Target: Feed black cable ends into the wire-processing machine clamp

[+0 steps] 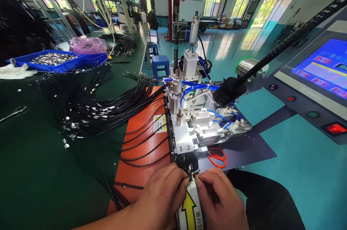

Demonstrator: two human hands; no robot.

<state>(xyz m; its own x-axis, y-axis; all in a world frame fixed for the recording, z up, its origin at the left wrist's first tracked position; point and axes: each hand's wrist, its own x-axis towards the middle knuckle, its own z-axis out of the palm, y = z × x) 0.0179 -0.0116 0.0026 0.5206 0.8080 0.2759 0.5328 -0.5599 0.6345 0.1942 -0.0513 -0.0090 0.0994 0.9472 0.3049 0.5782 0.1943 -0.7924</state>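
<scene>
Bottom centre, I have the left hand [165,190] and right hand [221,197] pinching thin wires [194,173]. Red handles [217,156] lie above the right.

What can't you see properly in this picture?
All in the head view:
- Parts of the thin wires: hidden by fingertips of the left hand and right hand.
- Bottom of the arrow label: cut off by the lower edge.
- Screen: cut off by the right edge, words blurred.
- Metal bits in the blue tray: too small.
</scene>
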